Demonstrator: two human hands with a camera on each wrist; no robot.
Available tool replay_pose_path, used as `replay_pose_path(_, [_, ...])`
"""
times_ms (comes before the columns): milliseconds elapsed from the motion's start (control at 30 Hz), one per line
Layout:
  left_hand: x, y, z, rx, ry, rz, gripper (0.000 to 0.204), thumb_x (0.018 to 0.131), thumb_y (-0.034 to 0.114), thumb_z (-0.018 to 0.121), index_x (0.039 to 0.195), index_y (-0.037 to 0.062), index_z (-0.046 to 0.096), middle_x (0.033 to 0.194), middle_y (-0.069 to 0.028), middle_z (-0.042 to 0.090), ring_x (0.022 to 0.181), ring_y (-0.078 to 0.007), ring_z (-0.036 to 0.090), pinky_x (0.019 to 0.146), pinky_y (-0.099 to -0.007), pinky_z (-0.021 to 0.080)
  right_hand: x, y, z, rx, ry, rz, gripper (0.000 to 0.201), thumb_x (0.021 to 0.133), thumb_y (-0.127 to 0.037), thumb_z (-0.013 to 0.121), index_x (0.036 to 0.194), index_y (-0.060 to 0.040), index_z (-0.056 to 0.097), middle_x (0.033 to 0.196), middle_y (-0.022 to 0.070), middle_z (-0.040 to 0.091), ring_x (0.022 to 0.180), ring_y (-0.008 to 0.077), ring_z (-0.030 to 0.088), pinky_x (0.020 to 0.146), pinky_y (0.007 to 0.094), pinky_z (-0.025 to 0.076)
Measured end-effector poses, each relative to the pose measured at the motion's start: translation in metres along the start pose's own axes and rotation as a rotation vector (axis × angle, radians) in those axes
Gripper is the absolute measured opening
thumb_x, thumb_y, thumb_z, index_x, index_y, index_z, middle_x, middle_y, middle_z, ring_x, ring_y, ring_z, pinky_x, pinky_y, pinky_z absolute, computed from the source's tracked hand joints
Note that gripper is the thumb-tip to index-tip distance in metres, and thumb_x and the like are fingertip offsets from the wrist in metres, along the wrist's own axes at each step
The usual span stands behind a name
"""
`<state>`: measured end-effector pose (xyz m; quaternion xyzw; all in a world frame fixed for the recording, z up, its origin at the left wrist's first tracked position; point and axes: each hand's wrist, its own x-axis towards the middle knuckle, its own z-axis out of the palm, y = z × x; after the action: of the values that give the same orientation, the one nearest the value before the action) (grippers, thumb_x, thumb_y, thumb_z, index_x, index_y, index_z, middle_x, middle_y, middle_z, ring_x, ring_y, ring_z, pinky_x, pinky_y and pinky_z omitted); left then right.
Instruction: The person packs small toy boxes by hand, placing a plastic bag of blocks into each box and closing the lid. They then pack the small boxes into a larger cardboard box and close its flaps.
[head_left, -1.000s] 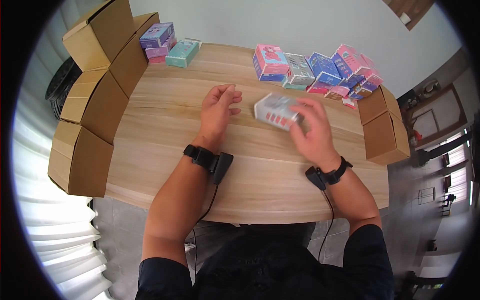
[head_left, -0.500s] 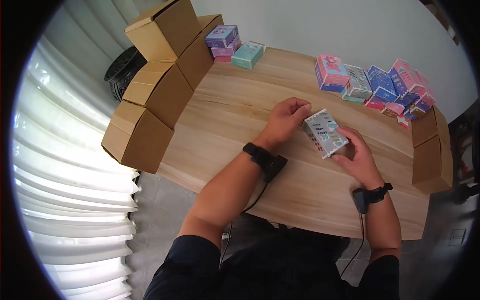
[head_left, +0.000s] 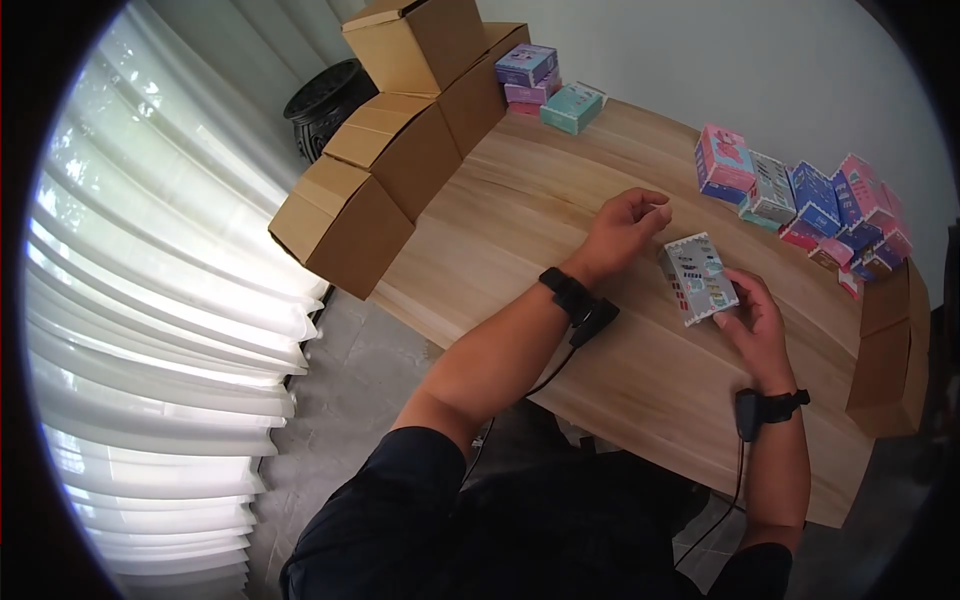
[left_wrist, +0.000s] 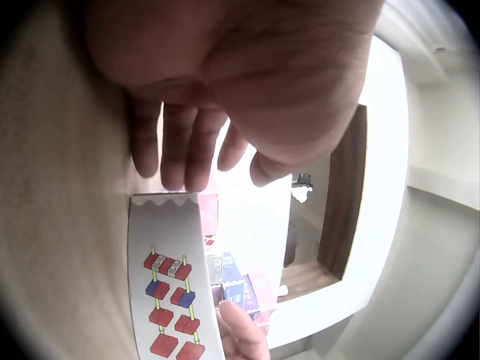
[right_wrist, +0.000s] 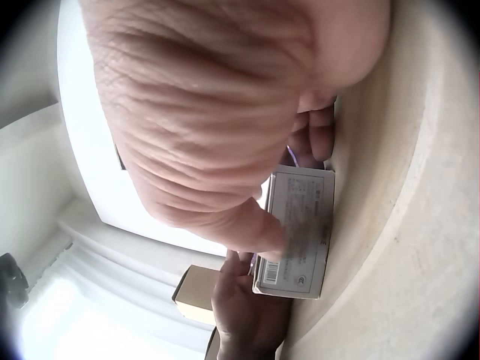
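Observation:
A small grey-white printed box (head_left: 700, 278) stands on the wooden table in front of me; its side shows red and blue toy bricks in the left wrist view. My right hand (head_left: 758, 325) grips the box's near right end, with the thumb on one side and the fingers on the other. In the right wrist view the thumb lies against a panel with small print and a barcode. My left hand (head_left: 628, 232) is just beyond the box's far left corner, fingers loosely bent and holding nothing.
Brown cardboard cartons (head_left: 345, 225) line the left edge, one stacked on top. Purple and pink boxes (head_left: 527, 68) and a teal box (head_left: 573, 107) sit at the back left. Several colourful boxes (head_left: 815, 200) are piled at the back right, beside another brown carton (head_left: 885, 350).
The right hand has brought the box down and turned it on the table. The left hand came near it, then drew slightly away. The head view has swung left.

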<state>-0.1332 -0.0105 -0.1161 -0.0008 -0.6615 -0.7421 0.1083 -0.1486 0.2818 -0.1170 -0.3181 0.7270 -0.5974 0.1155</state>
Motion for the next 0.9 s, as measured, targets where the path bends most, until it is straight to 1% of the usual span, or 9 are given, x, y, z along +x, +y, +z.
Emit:
replay_pose_path(133, [-0.009,0.062,-0.022,-0.122,0.208,0.060,0.037,0.103,0.025,0.069,0.130,0.0005,0.063,0.113,-0.0077,0.074,0.102,-0.0131,0.068,0.086,-0.0271,0.054,0.001,0.005,-0.001,0.082,0.004,0.028,0.049,0.092,-0.003,0.074,0.139,-0.0032,0.059,0.138,0.0096,0.059,0.134,0.0227,0.054,0.116,0.0376,0.041])
replay_pose_path(333, [-0.096,0.168,-0.111,0.610,0.374,0.307,0.031,0.102,0.016,0.070,0.127,-0.0027,0.067,0.116,-0.0096,0.075,0.109,-0.0144,0.069,0.096,-0.0287,0.053,0.001,0.007,-0.003,-0.100,0.017,-0.087,0.044,0.093,-0.004,0.073,0.135,-0.0035,0.062,0.137,0.0102,0.060,0.133,0.0236,0.055,0.115,0.0371,0.041])
replay_pose_path(400, [-0.125,0.185,-0.157,0.729,0.547,0.413,0.032,0.101,0.019,0.073,0.125,-0.0005,0.069,0.112,-0.0088,0.075,0.102,-0.0143,0.070,0.091,-0.0291,0.056,0.001,0.009,-0.004,-0.108,0.024,-0.066,0.043,0.092,-0.003,0.072,0.134,-0.0030,0.062,0.137,0.0106,0.060,0.134,0.0233,0.054,0.115,0.0367,0.041])
replay_pose_path(433, [-0.141,0.202,-0.167,0.748,0.690,0.355,0.032,0.101,0.018,0.072,0.126,-0.0007,0.069,0.114,-0.0097,0.075,0.104,-0.0151,0.070,0.091,-0.0299,0.056,0.001,0.009,-0.004,-0.112,0.027,-0.055,0.042,0.092,-0.002,0.072,0.133,-0.0028,0.063,0.136,0.0109,0.060,0.134,0.0232,0.054,0.115,0.0365,0.041])
replay_pose_path(567, [-0.186,0.218,-0.305,1.131,1.113,0.395,0.037,0.099,0.023,0.073,0.125,-0.0032,0.070,0.118,-0.0153,0.075,0.109,-0.0225,0.071,0.099,-0.0362,0.054,0.002,0.008,-0.006,-0.164,-0.010,-0.102,0.043,0.092,-0.003,0.068,0.134,-0.0018,0.061,0.139,0.0120,0.057,0.132,0.0238,0.055,0.115,0.0361,0.040])
replay_pose_path(700, [-0.213,0.206,-0.392,1.197,1.099,-0.083,0.068,0.096,0.037,0.076,0.148,-0.0026,0.054,0.143,-0.0286,0.060,0.134,-0.0332,0.059,0.112,-0.0403,0.044,0.002,0.017,-0.001,-0.085,0.045,-0.120,0.041,0.092,-0.003,0.073,0.131,-0.0027,0.064,0.135,0.0117,0.061,0.126,0.0240,0.060,0.109,0.0354,0.046])
replay_pose_path(767, [-0.216,0.199,-0.387,0.922,1.050,-0.194,0.070,0.099,0.039,0.073,0.152,-0.0011,0.050,0.133,-0.0217,0.068,0.120,-0.0279,0.066,0.101,-0.0392,0.051,0.000,-0.003,-0.002,-0.193,0.049,-0.144,0.039,0.092,-0.006,0.075,0.129,-0.0029,0.066,0.130,0.0113,0.062,0.121,0.0238,0.062,0.105,0.0344,0.048])
replay_pose_path(833, [-0.222,0.189,-0.392,0.674,0.862,-0.129,0.056,0.104,0.037,0.067,0.144,-0.0009,0.057,0.116,-0.0127,0.073,0.100,-0.0185,0.072,0.080,-0.0321,0.059,-0.002,-0.001,-0.003,-0.153,0.057,-0.159,0.038,0.091,-0.009,0.077,0.127,-0.0046,0.067,0.124,0.0127,0.063,0.113,0.0262,0.064,0.098,0.0353,0.052])
replay_pose_path(900, [-0.226,0.173,-0.418,0.710,0.784,-0.059,0.048,0.105,0.036,0.066,0.134,-0.0009,0.063,0.112,-0.0114,0.073,0.094,-0.0185,0.072,0.076,-0.0304,0.060,0.000,0.004,-0.004,-0.199,0.074,-0.145,0.040,0.091,-0.016,0.079,0.128,-0.0067,0.067,0.125,0.0123,0.063,0.110,0.0272,0.065,0.096,0.0368,0.053])
